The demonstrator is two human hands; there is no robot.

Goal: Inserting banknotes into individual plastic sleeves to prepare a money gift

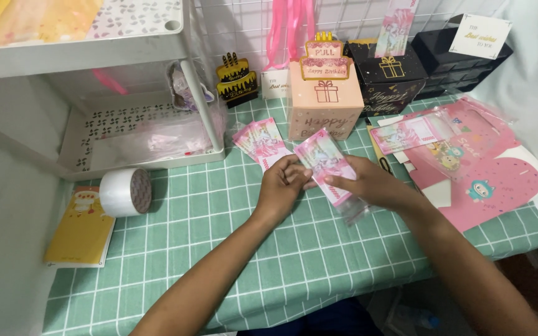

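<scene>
Head view, centre of frame: left hand (pixel 279 186) and right hand (pixel 368 182) meet over the green checked tablecloth (pixel 219 249), fingers of both pinched on a pink banknote (pixel 325 163) sitting partly inside a clear plastic sleeve (pixel 353 208). Just above-left, a small stack of pink notes (pixel 258 140) lies flat. Upper centre: pink gift box (pixel 325 99), closed, cake-shaped topper on its lid; black gift box (pixel 386 74) beside it. Left: white shelf rack (pixel 138 137) holding clear bags; tape roll (pixel 126 191) below it.

Glossy paper notes (pixel 324 163), seemingly clear plastic sleeve (pixel 353 210); checked cloth (pixel 281 261).
</scene>
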